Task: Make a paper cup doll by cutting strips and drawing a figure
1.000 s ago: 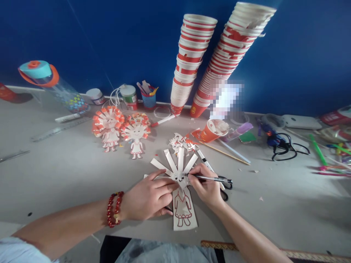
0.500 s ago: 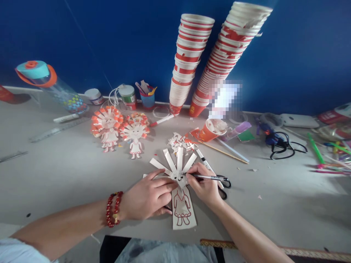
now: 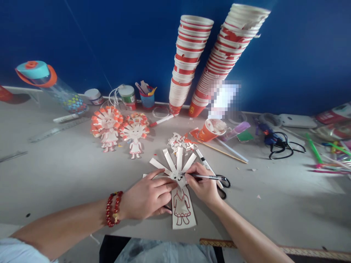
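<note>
At lower centre, left hand lies flat on one paper doll; right hand pinches one pen; two finished dolls lie at upper left.

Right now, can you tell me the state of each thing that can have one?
left hand: flat, pressing the paper doll
right hand: closed around the pen
pen: tip on the doll's face
paper doll: flat, strips fanned out
orange cup: tipped over
scissors: lying beside the right hand

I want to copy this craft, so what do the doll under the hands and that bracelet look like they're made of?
The doll: thin matte white card, probably cut from a paper cup, judging by its flat fanned strips. The bracelet: glossy dark red round beads, showing highlights; glass, stone or plastic, I cannot tell which.
</note>
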A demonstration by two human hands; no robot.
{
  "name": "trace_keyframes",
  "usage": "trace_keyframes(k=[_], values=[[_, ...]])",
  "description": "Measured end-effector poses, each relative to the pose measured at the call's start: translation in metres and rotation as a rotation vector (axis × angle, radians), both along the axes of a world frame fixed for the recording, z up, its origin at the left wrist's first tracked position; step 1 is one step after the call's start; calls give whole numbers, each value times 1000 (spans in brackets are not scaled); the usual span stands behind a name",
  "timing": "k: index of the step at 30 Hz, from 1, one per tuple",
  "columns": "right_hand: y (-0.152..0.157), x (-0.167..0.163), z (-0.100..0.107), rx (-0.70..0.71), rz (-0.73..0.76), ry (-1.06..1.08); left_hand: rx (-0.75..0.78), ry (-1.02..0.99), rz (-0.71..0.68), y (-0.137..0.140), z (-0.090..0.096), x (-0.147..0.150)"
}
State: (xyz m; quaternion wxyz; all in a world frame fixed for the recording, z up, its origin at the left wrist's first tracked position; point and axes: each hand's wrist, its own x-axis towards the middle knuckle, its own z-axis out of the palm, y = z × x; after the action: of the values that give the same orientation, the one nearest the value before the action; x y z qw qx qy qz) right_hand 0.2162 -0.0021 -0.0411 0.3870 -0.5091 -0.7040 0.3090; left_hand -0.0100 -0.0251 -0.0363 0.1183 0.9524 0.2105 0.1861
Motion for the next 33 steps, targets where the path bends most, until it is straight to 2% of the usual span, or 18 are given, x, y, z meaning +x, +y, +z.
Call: trace_keyframes(k=[33], values=[[0, 0, 0, -9, 4, -10, 5, 0, 0, 0, 0, 1]])
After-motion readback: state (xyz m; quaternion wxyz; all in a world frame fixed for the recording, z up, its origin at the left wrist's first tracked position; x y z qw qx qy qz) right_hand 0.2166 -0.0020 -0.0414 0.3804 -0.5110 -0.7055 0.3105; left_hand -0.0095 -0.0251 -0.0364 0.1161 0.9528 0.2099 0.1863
